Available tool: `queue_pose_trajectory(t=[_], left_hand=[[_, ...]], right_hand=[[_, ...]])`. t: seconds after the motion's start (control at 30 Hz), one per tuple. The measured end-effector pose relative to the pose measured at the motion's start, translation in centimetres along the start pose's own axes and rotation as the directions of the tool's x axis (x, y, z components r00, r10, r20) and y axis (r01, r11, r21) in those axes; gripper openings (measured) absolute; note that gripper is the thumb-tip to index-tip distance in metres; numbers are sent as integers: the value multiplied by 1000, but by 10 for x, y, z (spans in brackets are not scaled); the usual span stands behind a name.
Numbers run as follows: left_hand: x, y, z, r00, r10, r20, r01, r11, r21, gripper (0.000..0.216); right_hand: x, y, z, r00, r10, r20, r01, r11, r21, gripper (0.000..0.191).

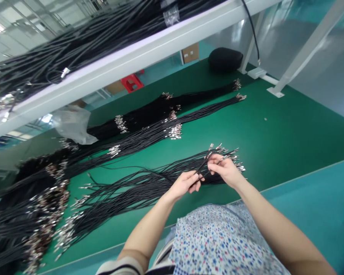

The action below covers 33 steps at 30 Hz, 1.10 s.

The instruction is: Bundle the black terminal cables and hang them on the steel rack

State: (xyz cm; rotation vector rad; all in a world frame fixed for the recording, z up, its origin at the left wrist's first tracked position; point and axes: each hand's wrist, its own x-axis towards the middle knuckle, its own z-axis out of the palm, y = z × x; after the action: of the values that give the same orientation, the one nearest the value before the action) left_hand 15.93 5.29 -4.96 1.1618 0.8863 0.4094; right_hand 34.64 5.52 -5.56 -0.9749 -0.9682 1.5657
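Note:
My left hand (186,183) is closed round a few thin black wires (202,165) with metal terminals at their ends. My right hand (225,168) pinches the same wires a little further along, near their silver tips (214,147). Both hands hover over a loose bundle of black wires (137,187) lying on the green table (275,126). The bundle's terminal ends (234,156) fan out just beyond my right hand.
More black wire bundles (149,122) lie across the table behind, and a big heap (31,214) fills the left side. A white shelf (126,61) overhead carries more wires. A clear plastic bag (74,122) and a black pouch (225,59) sit further back.

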Motion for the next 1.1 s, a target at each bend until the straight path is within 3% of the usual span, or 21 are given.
queue_pose_trajectory(t=[0.13, 0.3, 0.4, 0.53, 0.67, 0.77, 0.87, 0.97, 1.03, 1.1], left_hand=[[-16, -12, 3, 998, 57, -9, -56, 996, 63, 45], [-25, -20, 4, 972, 142, -185, -105, 974, 200, 41], [-28, -12, -2, 973, 196, -122, -133, 908, 396, 39], [-32, -4, -3, 988, 147, 41, -148, 855, 497, 39], [-35, -12, 5, 990, 141, 19, -130, 833, 538, 38], [-42, -21, 11, 985, 170, -23, -124, 800, 587, 40], [-53, -24, 12, 997, 53, 58, -75, 867, 492, 36], [-57, -23, 14, 959, -93, 267, 36, 977, 212, 41], [-51, -23, 20, 941, -86, 326, 89, 996, 6, 49], [-41, -24, 28, 957, -42, 287, 79, 990, -121, 52]], right_hand=[[-11, -1, 11, 997, 71, 32, -70, 997, -32, 33], [-26, -2, 26, 987, 75, -144, -55, 989, 140, 35], [-35, -9, 29, 974, 14, -224, 31, 981, 193, 35], [-42, -14, 24, 985, 16, -174, 11, 988, 155, 33], [-45, -11, 16, 989, 97, -108, -82, 987, 137, 37], [-47, -5, 12, 981, 136, -139, -129, 990, 52, 40], [-49, 1, 14, 977, 142, -161, -150, 988, -36, 37], [-54, 6, 20, 987, 155, -39, -158, 982, -105, 37], [-58, 8, 24, 987, 150, 49, -142, 978, -151, 35], [-61, 9, 25, 990, 129, 61, -116, 976, -186, 33]])
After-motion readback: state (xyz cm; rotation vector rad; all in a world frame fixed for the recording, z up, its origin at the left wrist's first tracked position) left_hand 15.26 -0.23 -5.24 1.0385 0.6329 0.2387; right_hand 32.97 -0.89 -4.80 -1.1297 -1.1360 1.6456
